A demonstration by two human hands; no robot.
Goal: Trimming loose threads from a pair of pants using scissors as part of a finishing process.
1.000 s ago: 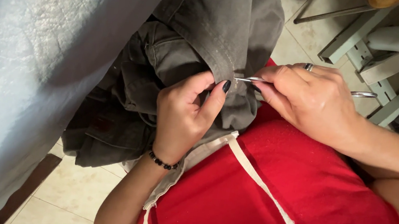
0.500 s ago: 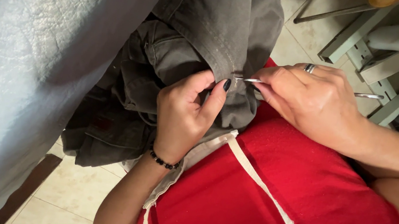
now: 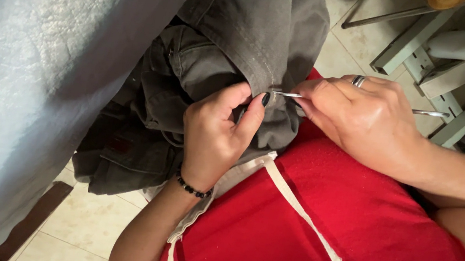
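Head view: I see pale cloth (image 3: 28, 77) filling the left, crowding grey trousers (image 3: 240, 34) bunched over my red apron (image 3: 315, 233). My left hand (image 3: 214, 134) pinches a trouser fold; my right hand (image 3: 361, 118) grips a thin metal tool (image 3: 429, 113) whose tip meets that fold's edge.

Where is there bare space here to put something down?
Bare floor tiles lie between the blue sheet and the red apron. Around the grey trousers, left hand and right hand it is crowded.

Red lap (image 3: 315, 233), grey trousers (image 3: 246, 35) draped across
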